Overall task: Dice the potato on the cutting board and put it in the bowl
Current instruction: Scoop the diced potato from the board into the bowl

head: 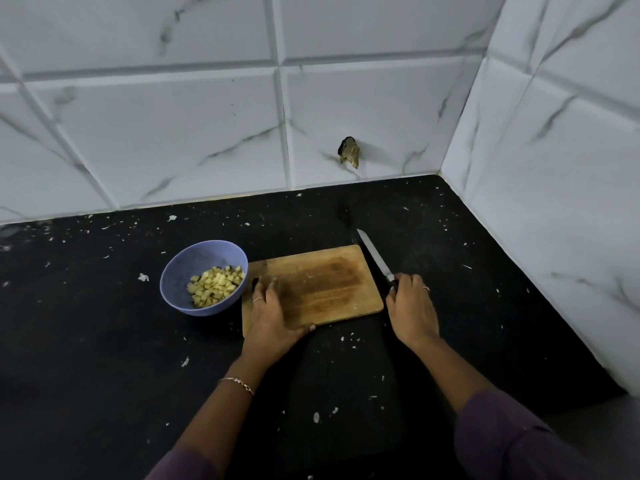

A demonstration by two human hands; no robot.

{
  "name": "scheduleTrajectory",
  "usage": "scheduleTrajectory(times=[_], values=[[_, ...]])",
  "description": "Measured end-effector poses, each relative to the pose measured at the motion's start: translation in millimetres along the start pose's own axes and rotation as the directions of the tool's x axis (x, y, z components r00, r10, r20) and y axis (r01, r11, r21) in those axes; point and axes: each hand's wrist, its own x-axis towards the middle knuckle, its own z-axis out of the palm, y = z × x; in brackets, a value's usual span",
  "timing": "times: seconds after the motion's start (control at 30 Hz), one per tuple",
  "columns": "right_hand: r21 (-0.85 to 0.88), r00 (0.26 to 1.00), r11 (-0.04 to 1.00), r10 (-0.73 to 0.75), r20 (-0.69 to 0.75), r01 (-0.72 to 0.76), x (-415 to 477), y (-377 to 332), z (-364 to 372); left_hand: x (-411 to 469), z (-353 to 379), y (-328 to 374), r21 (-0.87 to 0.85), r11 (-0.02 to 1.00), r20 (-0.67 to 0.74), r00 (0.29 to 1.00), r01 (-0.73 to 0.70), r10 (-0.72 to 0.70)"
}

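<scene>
**Dice look to be all in the bowl, and the knife is ready to be set down.**
The board (329,289) is gripped at its near left corner by the left hand (270,317), thumb hooked on the near edge, fingers laid over the top. No potato is seen on it. Just off its right edge the knife (375,258) is held by the right hand (410,306), fingers curled round the handle, blade flat on the counter (104,341) and pointed away. The dice (214,285) are heaped in the bowl (180,271), close against the board's left edge. The knife is best released flat, clear of the board.
</scene>
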Motion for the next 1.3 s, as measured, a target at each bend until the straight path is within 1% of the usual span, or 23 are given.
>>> scheduleTrajectory(times=[0.03, 0.1, 0.17, 0.2, 0.27, 0.33, 0.43, 0.47, 0.53, 0.6, 0.63, 0.67, 0.73, 0.8, 0.87, 0.93, 1.1, 1.3], values=[[0.016, 0.998, 0.998, -0.055, -0.015, 0.056, 0, -2, -1, -2, -1, 0, 0.004, 1.000, -0.004, 1.000, -0.012, 0.012], [0.020, 0.976, 0.976, -0.215, -0.019, 0.216, 0, -11, -1, -4, -3, -2, 0.013, 1.000, -0.010, 1.000, -0.020, 0.020], [-0.037, 0.924, 0.924, -0.381, 0.021, 0.381, 1, -22, 4, -6, -4, -4, 0.024, 0.999, -0.012, 1.000, -0.023, 0.023], [-0.060, 0.896, 0.894, -0.441, 0.045, 0.443, 2, -28, 6, -7, -4, -5, 0.026, 0.999, -0.011, 0.999, -0.030, 0.030], [-0.085, 0.847, 0.843, -0.525, 0.087, 0.531, 2, -37, 12, -11, -4, -7, 0.025, 0.999, -0.017, 0.999, -0.044, 0.044], [-0.102, 0.811, 0.805, -0.577, 0.102, 0.585, 2, -45, 17, -14, -4, -11, 0.039, 0.998, -0.019, 0.999, -0.045, 0.046], [-0.143, 0.783, 0.770, -0.609, 0.124, 0.622, 2, -48, 22, -13, -1, -15, 0.091, 0.995, -0.011, 0.999, -0.049, 0.050], [-0.150, 0.792, 0.778, -0.597, 0.128, 0.611, 2, -49, 22, -13, -1, -16, 0.103, 0.993, -0.004, 0.999, -0.050, 0.050], [-0.144, 0.859, 0.847, -0.502, 0.102, 0.512, 1, -49, 21, -13, 0, -15, 0.110, 0.993, 0.012, 0.999, -0.048, 0.046], [-0.125, 0.946, 0.937, -0.321, 0.048, 0.325, 1, -49, 19, -13, 2, -15, 0.121, 0.991, 0.016, 0.998, -0.055, 0.054], [-0.093, 0.974, 0.970, -0.222, 0.033, 0.225, 3, -49, 18, -13, 2, -14, 0.128, 0.990, 0.017, 0.998, -0.063, 0.062], [-0.047, 0.990, 0.989, -0.139, 0.033, 0.141, 5, -48, 17, -12, 3, -13, 0.130, 0.989, 0.012, 0.997, -0.073, 0.072], [0.049, 0.998, 0.998, -0.039, 0.055, 0.036, 9, -47, 17, -13, 6, -14, 0.136, 0.985, 0.004, 0.995, -0.104, 0.105], [0.190, 0.997, 0.981, 0.019, 0.077, -0.034, 13, -47, 16, -13, 9, -16, 0.156, 0.978, -0.006, 0.989, -0.142, 0.144], [0.365, 0.991, 0.924, 0.082, 0.105, -0.115, 18, -48, 15, -10, 11, -17, 0.173, 0.971, -0.005, 0.985, -0.167, 0.170], [0.477, 0.982, 0.860, 0.134, 0.130, -0.181, 26, -48, 14, -5, 11, -17, 0.162, 0.972, 0.020, 0.986, -0.167, 0.166], [0.582, 0.962, 0.766, 0.214, 0.168, -0.272, 47, -49, 16, 14, 8, -16, 0.174, 0.971, 0.047, 0.986, -0.166, 0.160], [0.607, 0.953, 0.735, 0.219, 0.208, -0.302, 71, -58, 17, 40, 7, -12, 0.158, 0.976, 0.054, 0.988, -0.152, 0.145]])
